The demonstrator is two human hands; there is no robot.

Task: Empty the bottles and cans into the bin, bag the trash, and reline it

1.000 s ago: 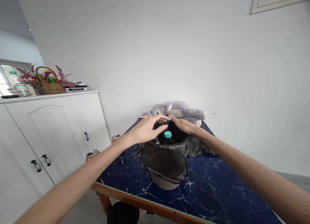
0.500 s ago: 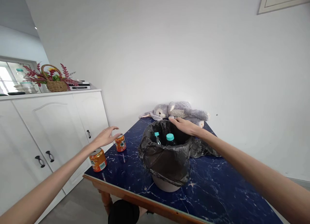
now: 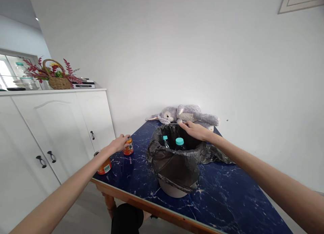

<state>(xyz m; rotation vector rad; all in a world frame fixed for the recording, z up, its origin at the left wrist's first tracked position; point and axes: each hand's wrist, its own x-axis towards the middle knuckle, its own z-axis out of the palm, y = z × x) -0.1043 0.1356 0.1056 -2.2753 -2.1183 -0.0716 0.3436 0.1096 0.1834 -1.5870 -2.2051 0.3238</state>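
My left hand [image 3: 118, 143] is at the farther orange drink can [image 3: 129, 149], its fingers curled round the upper part. That can stands upright on the table. A second orange can [image 3: 104, 168] stands nearer the table's left corner, partly behind my left forearm. In the middle is a trash bin [image 3: 173, 190] lined with a black plastic bag [image 3: 177, 168]. My right hand [image 3: 196, 130] grips the bin's far right rim over the bag; some fingers are hidden. Inside the bin, a bottle with a teal cap [image 3: 179, 141] and a smaller teal-capped bottle [image 3: 165, 142] show.
A grey plush rabbit [image 3: 188, 113] lies at the table's far end by the wall. Loose bag plastic [image 3: 219, 154] spreads right of the bin on the blue marbled table [image 3: 227, 190]. A white cabinet [image 3: 58, 126] at left carries a flower basket [image 3: 59, 82].
My left hand has moved forward and right from above the cans, and its fingers have closed round the farther can. My right hand stays on the bin rim. The view has shifted slightly.
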